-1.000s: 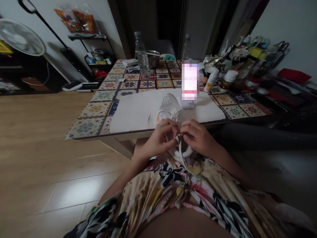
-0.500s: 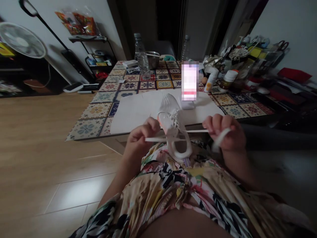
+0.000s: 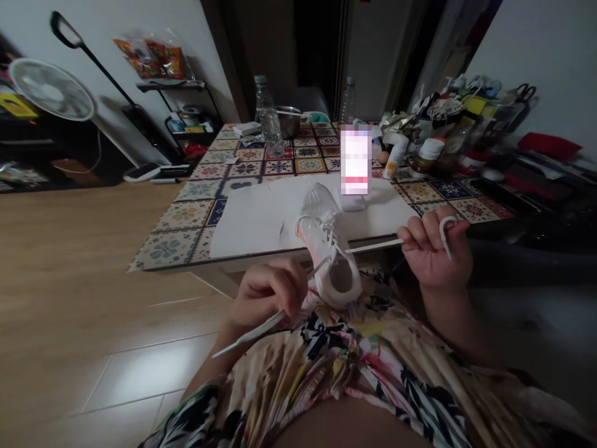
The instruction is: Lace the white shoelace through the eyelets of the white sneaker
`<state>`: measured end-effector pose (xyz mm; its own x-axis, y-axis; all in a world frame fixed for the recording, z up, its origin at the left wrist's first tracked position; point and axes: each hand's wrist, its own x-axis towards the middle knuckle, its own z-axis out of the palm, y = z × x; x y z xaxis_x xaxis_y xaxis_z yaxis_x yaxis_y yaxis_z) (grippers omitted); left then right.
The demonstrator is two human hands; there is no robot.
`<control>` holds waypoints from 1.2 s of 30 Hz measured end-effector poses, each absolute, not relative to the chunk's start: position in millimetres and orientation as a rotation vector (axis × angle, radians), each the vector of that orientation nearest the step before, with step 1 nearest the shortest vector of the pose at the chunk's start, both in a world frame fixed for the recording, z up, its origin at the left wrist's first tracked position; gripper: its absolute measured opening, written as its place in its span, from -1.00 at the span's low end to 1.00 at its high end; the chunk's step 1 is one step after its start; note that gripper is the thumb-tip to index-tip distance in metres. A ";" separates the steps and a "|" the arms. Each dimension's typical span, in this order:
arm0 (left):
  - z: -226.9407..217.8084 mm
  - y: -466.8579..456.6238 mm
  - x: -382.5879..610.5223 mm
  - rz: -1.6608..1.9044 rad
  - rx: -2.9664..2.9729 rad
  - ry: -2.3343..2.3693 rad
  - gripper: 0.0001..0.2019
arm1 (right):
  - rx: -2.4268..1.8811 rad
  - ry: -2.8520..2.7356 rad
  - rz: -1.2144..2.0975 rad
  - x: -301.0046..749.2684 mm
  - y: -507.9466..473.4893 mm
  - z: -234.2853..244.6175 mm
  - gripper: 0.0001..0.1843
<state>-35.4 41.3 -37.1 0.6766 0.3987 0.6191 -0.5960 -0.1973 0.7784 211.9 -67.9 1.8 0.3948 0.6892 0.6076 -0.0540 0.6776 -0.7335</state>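
Note:
A white sneaker (image 3: pixel 321 202) with an orange patch on its side leans against the table edge, toe on the white sheet (image 3: pixel 254 214) and heel toward my lap. Its laces cross over the tongue. My left hand (image 3: pixel 275 286) is closed on one white shoelace, whose loose end hangs down to the left. To the right of the shoe, my right hand (image 3: pixel 438 249) grips the other shoelace (image 3: pixel 375 246), pulled taut from the top eyelets. The free end of that lace curls over my right fingers.
Past the shoe, a phone (image 3: pixel 355 158) with a lit, blurred screen stands on a small stand (image 3: pixel 352 202). Plastic bottles (image 3: pixel 268 118) and a metal pot (image 3: pixel 289 121) are farther back. Bottles and clutter (image 3: pixel 426 155) crowd the table's right side. A fan (image 3: pixel 53 90) stands at left.
My left hand has moved down and slightly right, and its lace end now hangs lower. My right hand has shifted slightly right, its lace still stretched. The shoe stays in about the same place.

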 end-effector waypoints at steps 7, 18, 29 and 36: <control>-22.7 28.8 -29.6 0.898 1.584 0.031 -0.80 | -0.895 -1.157 0.333 189.2 -75.6 -12.4 -0.91; -30.4 13.8 -0.3 0.887 1.464 0.245 -0.77 | -1.019 -1.863 -0.037 169.5 -75.1 -14.8 -0.89; -27.0 10.3 0.6 1.038 1.751 0.103 -0.87 | -1.050 -1.664 0.183 163.4 -79.2 -18.4 -0.91; -31.9 14.2 -3.3 1.155 1.866 0.069 -0.96 | -1.046 -1.762 0.154 164.1 -78.7 -12.7 -0.87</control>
